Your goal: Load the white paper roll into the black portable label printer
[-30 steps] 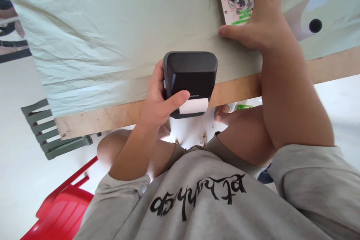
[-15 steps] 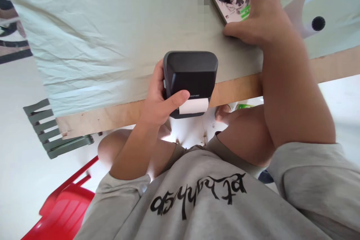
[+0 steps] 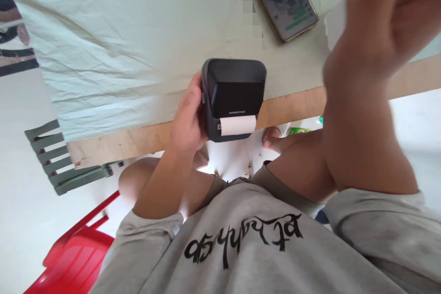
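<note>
Left hand [image 3: 188, 121] is holding the black printer [image 3: 237, 97] from nine o'clock, near the surface [image 3: 138, 36] edge; looks light, stiff, maybe slick, so grab the sides (not the paper [image 3: 237, 125]); phone [image 3: 284, 2] at its one o'clock; right hand [image 3: 375, 18] blurry, can't tell its grip

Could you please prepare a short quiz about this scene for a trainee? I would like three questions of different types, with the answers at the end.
1. Multiple choice: what does the left hand hold?
A) A pair of scissors
B) A black device with white paper at its front
C) A glass bottle

2. True or false: the right hand is apart from the phone.

3. Fill in the colour: the chair in the bottom left corner is ____.

Key:
1. B
2. True
3. Red
</note>
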The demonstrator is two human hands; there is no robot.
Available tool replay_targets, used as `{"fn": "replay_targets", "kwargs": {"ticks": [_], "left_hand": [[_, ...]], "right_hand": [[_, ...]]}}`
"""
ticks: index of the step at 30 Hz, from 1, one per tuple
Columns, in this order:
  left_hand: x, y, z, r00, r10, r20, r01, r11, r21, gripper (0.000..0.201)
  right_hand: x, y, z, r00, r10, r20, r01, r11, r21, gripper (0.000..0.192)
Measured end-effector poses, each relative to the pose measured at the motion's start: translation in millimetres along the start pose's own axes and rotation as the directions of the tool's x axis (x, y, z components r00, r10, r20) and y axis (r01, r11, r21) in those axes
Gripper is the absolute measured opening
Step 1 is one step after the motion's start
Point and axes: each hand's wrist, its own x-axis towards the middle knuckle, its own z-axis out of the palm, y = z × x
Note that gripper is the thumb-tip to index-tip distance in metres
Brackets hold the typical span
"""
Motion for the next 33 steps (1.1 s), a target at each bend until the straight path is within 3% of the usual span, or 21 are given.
{"fn": "replay_targets", "kwargs": {"ticks": [1,3,4,5,9,17,21,23,27,30,33], "left_hand": [[0,2,1.5,1.0,-0.002,-0.001,0.002,1.0,-0.002,0.034],[-1,4,2.8,1.0,-0.001,0.013,0.001,1.0,0.004,0.03],[-1,5,2.8,1.0,-0.001,0.017,0.001,1.0,0.012,0.031],[-1,5,2.5,1.0,0.003,0.017,-0.004,1.0,0.022,0.031],[0,4,0.3,0.999,0.038,0.025,-0.039,0.998,0.04,0.03],[0,4,-0.8,1.0,0.003,0.003,-0.003,1.0,0.028,0.027],[-2,5,1.8,0.999,-0.035,-0.006,0.035,0.999,0.001,0.031],[-3,5,2.8,0.999,-0.037,0.008,0.036,0.999,0.014,0.027],[-2,3,4.1,0.999,-0.008,0.031,0.006,0.998,0.065,0.032],[-2,3,4.8,1.0,0.011,0.014,-0.012,0.995,0.095,0.034],[-2,4,5.3,1.0,0.007,0.011,-0.008,0.993,0.114,0.033]], "right_hand": [[-7,0,5,0.98,-0.196,0.028,0.196,0.981,-0.003,0.031],[-20,5,15,0.833,-0.527,0.168,0.543,0.837,-0.071,0.026],[-24,8,19,0.767,-0.585,0.265,0.619,0.783,-0.063,0.028],[-28,10,22,0.731,-0.593,0.339,0.643,0.764,-0.051,0.031],[-34,14,25,0.726,-0.518,0.452,0.576,0.817,0.011,0.041],[-34,21,20,0.67,-0.588,0.453,0.648,0.761,0.029,0.058],[-32,15,17,0.702,-0.651,0.29,0.701,0.704,-0.116,0.041],[-29,5,16,0.75,-0.627,0.212,0.662,0.713,-0.23,0.029],[-23,-10,17,0.89,-0.433,0.144,0.444,0.748,-0.493,0.052],[-22,-10,22,0.942,-0.311,0.126,0.323,0.741,-0.588,0.052],[-26,-8,25,0.95,-0.193,0.245,0.307,0.719,-0.624,0.049]]}}
